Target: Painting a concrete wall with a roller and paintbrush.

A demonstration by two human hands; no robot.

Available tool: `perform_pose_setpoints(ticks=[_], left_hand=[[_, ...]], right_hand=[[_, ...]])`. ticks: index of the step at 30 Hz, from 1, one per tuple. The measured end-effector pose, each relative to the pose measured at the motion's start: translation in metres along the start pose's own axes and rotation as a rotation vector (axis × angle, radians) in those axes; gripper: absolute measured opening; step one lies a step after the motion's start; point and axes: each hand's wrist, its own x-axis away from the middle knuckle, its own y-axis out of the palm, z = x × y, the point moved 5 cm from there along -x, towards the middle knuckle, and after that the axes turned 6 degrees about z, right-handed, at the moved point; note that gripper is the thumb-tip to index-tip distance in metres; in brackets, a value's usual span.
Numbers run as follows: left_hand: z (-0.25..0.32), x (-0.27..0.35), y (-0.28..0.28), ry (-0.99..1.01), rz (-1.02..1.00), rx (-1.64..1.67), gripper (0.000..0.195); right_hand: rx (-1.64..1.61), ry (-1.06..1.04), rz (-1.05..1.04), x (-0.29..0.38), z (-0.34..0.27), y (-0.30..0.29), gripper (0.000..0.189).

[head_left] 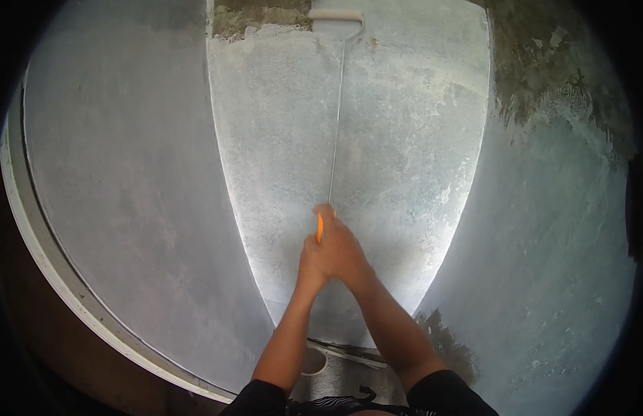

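Observation:
Both hands grip the orange handle of a long-framed paint roller in front of my body. My right hand is closed round its upper part, and my left hand holds it lower down, touching the right one. The thin metal rod runs up from the hands to the pale roller cover, which lies against the wall panel at the top, beside a bare brownish patch. Most of the panel bears a whitish-grey coat. The fingers hide much of the handle.
Grey side walls flank the panel; the right one has brown unpainted areas above and low down. A round container stands near my feet, with pale strips beside it. A light frame edge curves along the left.

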Motion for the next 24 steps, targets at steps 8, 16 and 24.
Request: perform_pose_setpoints(ticks=[8,16,24], left_hand=[[0.087,-0.049,0.005,-0.082,-0.072,0.045,0.043],[-0.106,0.087,0.022,-0.127,-0.052,0.026,0.032],[-0.238,0.214,0.006,-0.239,-0.211,0.069,0.028]], right_hand=[[0.039,0.042,-0.045,-0.063,-0.030,-0.039,0.047],[0.065,0.203,-0.122,0.099,0.077,0.054,0.043],[0.007,0.301,-0.180,0.249,0.158,0.139,0.047]])
